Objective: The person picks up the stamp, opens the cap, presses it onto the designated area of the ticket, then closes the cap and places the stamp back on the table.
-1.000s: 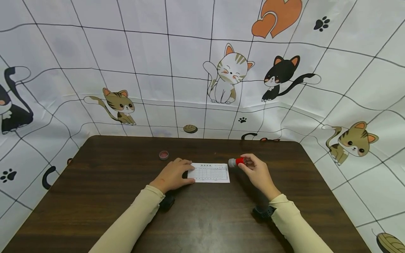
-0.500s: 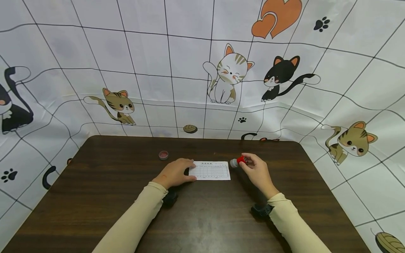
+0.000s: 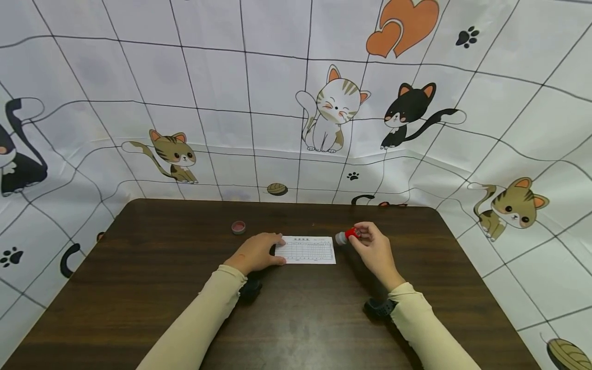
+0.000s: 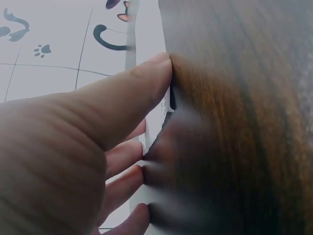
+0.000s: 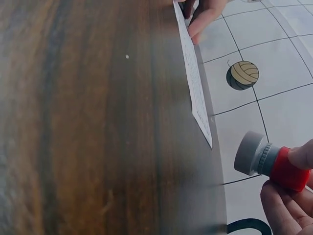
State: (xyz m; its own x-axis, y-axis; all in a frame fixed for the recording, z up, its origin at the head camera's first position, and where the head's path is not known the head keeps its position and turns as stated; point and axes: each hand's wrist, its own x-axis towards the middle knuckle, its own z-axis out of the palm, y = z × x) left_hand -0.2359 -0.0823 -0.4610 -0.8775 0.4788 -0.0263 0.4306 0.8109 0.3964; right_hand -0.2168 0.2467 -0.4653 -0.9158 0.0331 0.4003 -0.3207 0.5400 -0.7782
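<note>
A white printed form [image 3: 306,251] with a ruled grid lies flat on the table. My left hand [image 3: 256,254] rests at its left end, thumb at the near corner and forefinger at the far one. In the left wrist view, the thumb [image 4: 142,90] lies along a ragged paper edge [image 4: 157,129]. Just right of the form, my right hand [image 3: 375,253] holds a stamp [image 3: 348,235] with a red grip and grey round end, tilted sideways. The right wrist view shows the thumb and fingers pinching the stamp's red part [image 5: 286,169], the grey end pointing toward the form.
A small round cap [image 3: 238,227] with a reddish inside sits on the table behind the left hand. The dark wooden table [image 3: 296,318] ends at a white wall covering [image 3: 222,77] printed with cats. A dark device [image 3: 380,307] is strapped at the right wrist.
Over the last second, the form and my left hand have shifted slightly right and away from me. The stamp stays beside the form in my right hand, its tilt slightly altered.
</note>
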